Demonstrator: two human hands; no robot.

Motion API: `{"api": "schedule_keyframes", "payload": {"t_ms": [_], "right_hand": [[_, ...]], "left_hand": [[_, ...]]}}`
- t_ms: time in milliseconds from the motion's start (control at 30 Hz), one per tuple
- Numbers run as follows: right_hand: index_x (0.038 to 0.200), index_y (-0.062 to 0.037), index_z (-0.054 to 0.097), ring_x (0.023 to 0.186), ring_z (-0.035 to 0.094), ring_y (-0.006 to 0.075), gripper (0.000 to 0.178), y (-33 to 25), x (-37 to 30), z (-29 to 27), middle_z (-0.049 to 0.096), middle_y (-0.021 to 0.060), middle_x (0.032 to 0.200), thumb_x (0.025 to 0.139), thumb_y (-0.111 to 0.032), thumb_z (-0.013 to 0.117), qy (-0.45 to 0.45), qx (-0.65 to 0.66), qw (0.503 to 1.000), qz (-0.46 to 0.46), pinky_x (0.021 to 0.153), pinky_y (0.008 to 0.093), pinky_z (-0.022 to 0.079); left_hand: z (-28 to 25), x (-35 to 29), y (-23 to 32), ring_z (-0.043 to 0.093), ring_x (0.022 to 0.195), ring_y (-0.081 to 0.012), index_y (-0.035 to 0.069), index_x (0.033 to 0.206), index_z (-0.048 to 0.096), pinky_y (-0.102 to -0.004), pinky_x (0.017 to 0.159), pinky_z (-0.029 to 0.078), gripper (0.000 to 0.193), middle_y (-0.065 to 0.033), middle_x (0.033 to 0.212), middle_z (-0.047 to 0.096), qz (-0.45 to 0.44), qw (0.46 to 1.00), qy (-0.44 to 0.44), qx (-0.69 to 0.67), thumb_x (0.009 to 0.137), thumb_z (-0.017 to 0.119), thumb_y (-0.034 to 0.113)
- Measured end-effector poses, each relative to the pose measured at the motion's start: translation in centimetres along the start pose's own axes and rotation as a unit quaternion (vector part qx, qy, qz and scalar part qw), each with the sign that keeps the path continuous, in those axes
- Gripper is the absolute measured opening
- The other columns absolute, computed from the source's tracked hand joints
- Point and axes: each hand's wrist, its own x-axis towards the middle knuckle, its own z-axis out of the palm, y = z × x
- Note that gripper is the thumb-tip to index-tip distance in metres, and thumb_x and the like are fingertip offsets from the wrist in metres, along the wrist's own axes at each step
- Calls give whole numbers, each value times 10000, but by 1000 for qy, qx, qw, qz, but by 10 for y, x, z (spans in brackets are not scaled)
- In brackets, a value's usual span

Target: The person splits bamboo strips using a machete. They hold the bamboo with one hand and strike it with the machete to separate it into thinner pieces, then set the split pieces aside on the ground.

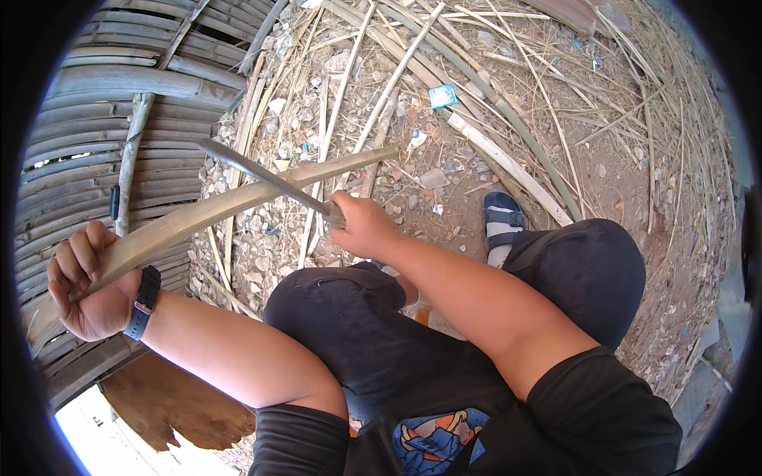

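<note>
My left hand [94,285], with a dark watch at its wrist, is closed round a long split bamboo strip [190,221]. The strip slants up to the right, and its far end stands over the littered ground. In my right hand [367,227] is the handle of a long-bladed knife [266,176]. Its blade points up and to the left, crossing over the strip in this view. Whether the blade's edge touches the bamboo I cannot tell. Most of the handle is hidden inside my right fist.
A wall of bamboo slats [87,127] with a round post [133,159] rises on the left. Long bamboo strips [508,165], straw and stones lie over the ground ahead. A blue packet [443,96] lies among them. My bent knees and a sandalled foot [502,226] are below and right.
</note>
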Motion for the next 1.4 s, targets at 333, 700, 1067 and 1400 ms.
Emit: {"api": "schedule_keyframes", "payload": {"t_ms": [333,700,1067,1400], "right_hand": [[1076,77,614,951,677,406,440,105,-18,13,685,280,986,778,-241,671,113,-31,942,315,825,449,535],[1016,23,557,736,662,401,315,0,2,9,664,214,768,785,-167,657,54,172,971,157,683,468,513],[1176,10,610,1085,640,401,472,107,-21,0,669,258,1128,784,-244,675,68,-30,932,354,944,441,510],[1093,31,619,1002,651,424,399,36,29,-61,678,282,1001,775,-207,658,244,57,946,208,889,442,501]], "left_hand": [[8,6,-2,326,509,-113,180,595,453,-313,586,248,247,54,551,349,1,1000,25,-4,758,638,159],[9,3,-2,333,522,-102,181,628,482,-303,591,245,240,63,570,360,-7,1000,-16,-6,816,630,198],[0,1,0,329,526,-104,169,633,496,-306,598,248,238,54,583,358,19,1000,15,15,826,628,211],[33,-33,75,317,486,-74,222,582,362,-263,592,265,378,108,534,329,180,984,-4,-10,742,700,173]]}}
